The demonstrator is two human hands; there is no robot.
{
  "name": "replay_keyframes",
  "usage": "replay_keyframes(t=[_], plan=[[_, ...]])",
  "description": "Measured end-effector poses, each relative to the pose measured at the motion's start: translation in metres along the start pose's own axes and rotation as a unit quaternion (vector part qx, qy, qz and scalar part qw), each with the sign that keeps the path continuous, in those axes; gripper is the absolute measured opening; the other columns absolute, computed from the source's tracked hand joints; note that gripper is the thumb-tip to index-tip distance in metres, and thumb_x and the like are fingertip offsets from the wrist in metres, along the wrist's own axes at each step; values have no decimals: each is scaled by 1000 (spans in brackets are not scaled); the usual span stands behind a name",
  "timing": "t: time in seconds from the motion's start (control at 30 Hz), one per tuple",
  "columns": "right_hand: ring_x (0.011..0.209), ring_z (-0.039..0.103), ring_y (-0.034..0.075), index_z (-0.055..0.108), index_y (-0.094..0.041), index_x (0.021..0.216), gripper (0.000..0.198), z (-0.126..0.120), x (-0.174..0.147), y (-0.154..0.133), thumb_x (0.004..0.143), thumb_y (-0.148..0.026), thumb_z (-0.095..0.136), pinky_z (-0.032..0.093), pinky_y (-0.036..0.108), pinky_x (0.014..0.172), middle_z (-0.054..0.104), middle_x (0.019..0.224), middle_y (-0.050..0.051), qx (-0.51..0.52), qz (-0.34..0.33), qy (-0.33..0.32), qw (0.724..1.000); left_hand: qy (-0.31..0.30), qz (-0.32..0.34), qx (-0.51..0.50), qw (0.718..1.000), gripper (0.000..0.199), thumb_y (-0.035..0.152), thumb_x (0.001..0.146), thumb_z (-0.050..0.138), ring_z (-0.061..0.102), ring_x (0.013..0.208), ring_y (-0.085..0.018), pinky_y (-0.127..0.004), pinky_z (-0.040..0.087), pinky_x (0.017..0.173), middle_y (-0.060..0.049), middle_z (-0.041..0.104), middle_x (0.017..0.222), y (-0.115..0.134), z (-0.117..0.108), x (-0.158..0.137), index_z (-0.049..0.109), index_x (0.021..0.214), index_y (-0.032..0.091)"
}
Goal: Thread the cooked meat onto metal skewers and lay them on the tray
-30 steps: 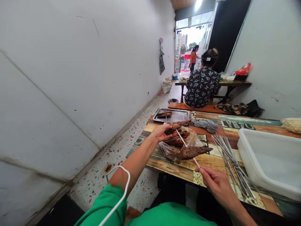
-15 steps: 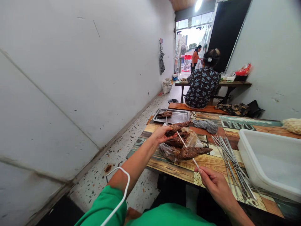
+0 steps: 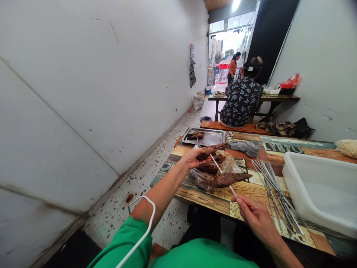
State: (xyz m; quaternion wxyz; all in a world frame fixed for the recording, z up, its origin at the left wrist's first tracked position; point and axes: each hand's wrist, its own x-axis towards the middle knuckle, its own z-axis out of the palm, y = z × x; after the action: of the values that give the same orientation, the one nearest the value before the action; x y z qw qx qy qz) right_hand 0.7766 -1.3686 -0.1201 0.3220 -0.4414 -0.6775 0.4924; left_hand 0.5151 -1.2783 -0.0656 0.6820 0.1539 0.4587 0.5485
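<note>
My left hand (image 3: 192, 159) grips a long, dark brown piece of meat (image 3: 214, 149) above the table. In my right hand (image 3: 252, 214), near the front edge, is the lower end of a thin skewer (image 3: 232, 191) that slants up and left. The skewer runs through another tapered brown piece, the skewered meat (image 3: 231, 179). Its upper end meets the piece in my left hand; how far it goes in is hidden. Beneath them lies an open clear plastic bag (image 3: 201, 180) with more brown meat (image 3: 208, 167) inside.
A metal tray (image 3: 216, 138) holding skewered meat (image 3: 195, 135) stands at the back left. Grey gloves (image 3: 244, 148) lie beyond the bag. Several metal skewers (image 3: 276, 197) and a white plastic tub (image 3: 295, 193) are on the right. A person (image 3: 241, 100) sits ahead at another table.
Both hands, the skewer and the meat keep nearly the same positions and grips. The view has shifted very slightly.
</note>
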Motion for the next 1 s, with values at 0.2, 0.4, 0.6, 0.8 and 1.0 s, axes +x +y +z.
replay_keyframes(t=[0.2, 0.4, 0.6, 0.8, 1.0], plan=[[47, 28, 10, 65, -13, 88, 49, -2, 0, 5, 85, -58, 50, 19, 26, 44, 32, 54, -5, -4, -5, -11, 1000, 6, 2, 9, 1000, 19, 4, 78, 55, 68, 65, -17, -30, 60, 65, -7, 68, 72, -1, 1, -4, 63, 93, 10], [46, 27, 10, 64, -12, 90, 50, 1, 3, 5, 84, -60, 50, 18, 25, 44, 31, 53, -6, 12, 11, -11, 1000, -2, 7, 24, 1000, 18, 3, 77, 51, 67, 63, -16, -30, 60, 64, -8, 68, 72, -4, 4, -5, 63, 89, 10], [47, 26, 10, 64, -12, 88, 51, 3, 8, 1, 82, -61, 50, 18, 26, 44, 30, 54, -6, 13, 15, -4, 1000, 3, 21, 31, 999, 19, 2, 75, 51, 66, 62, -15, -29, 58, 62, -6, 67, 72, -6, 12, -10, 60, 88, 12], [48, 27, 10, 64, -11, 91, 51, 5, 12, 10, 83, -59, 50, 18, 26, 46, 31, 54, -5, 6, 16, 3, 1000, -13, 35, 42, 998, 19, 2, 73, 50, 66, 62, -15, -29, 58, 63, -8, 68, 73, -10, 11, -8, 61, 86, 10], [46, 27, 10, 65, -10, 89, 52, 9, 20, 4, 81, -59, 49, 19, 25, 44, 31, 52, -6, -11, 3, 25, 1000, -29, 30, 50, 998, 24, 1, 72, 49, 65, 59, -15, -29, 57, 61, -8, 68, 73, -20, 12, -4, 61, 91, 10]])
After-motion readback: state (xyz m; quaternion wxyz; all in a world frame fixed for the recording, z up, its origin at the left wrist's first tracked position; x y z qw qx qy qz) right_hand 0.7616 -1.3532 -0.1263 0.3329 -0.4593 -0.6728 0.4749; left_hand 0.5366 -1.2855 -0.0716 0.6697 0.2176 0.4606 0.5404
